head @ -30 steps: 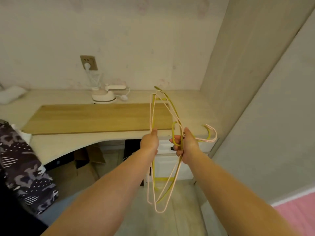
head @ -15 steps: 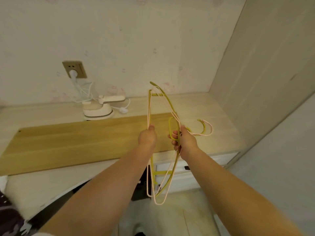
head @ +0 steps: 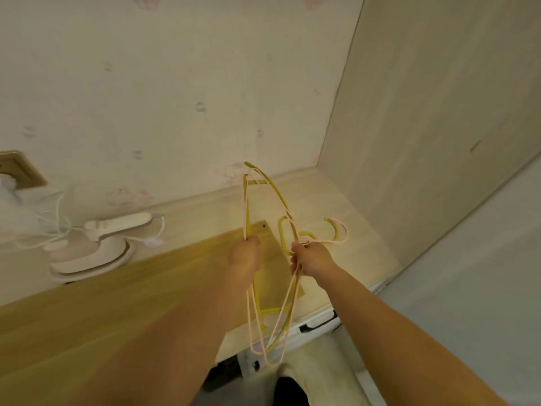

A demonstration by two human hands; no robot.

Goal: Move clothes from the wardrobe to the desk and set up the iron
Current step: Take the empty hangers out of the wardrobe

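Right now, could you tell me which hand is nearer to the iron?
Left. The left hand grips the hangers just right of the iron; the right hand holds them farther right.

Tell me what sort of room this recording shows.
Likely a home bedroom or study corner: a pale desk against patterned wallpaper, a small iron plugged into a wall socket, clothes hangers in hand.

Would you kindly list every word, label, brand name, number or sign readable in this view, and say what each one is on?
None: no readable text shows anywhere in this view.
Iron: no brand or label can be made out on its pale body.
Wall socket: plain plate, no markings legible.
Wallpaper: only faint pink motifs, not lettering.
Hangers held in the left hand and right hand: bare, no print.
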